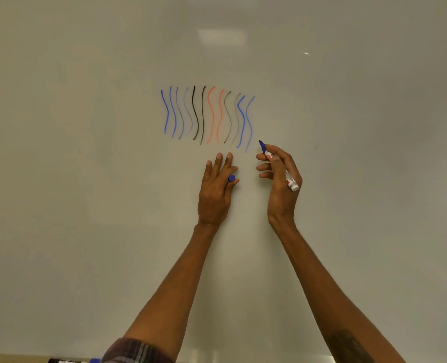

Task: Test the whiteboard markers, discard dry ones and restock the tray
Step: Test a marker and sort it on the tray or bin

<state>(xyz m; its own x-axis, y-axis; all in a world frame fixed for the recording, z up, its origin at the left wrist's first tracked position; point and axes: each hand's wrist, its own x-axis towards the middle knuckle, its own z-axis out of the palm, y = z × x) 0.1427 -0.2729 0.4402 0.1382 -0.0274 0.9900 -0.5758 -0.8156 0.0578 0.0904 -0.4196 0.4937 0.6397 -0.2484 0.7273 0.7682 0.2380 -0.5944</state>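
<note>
— What have I got in the middle of the frame?

— My right hand is closed around an uncapped blue marker, with its tip pointing up and left, just off the lower right end of the wavy lines. I can't tell whether the tip touches the whiteboard.

— And the other hand?

— My left hand sits just left of the right one, fingers stretched up against the board, and the blue cap is pinched between the thumb and the side of the hand.

— What do the test strokes look like?

— They're a row of vertical squiggles above both hands: blue ones at the left, then faint grey, two black, two red, two thin grey, and two blue at the right end, the last one paler.

— Anything at the bottom?

— At the lower left edge I see a plaid sleeve, and beside it part of a dark marker and something blue lying on the tray.
</note>
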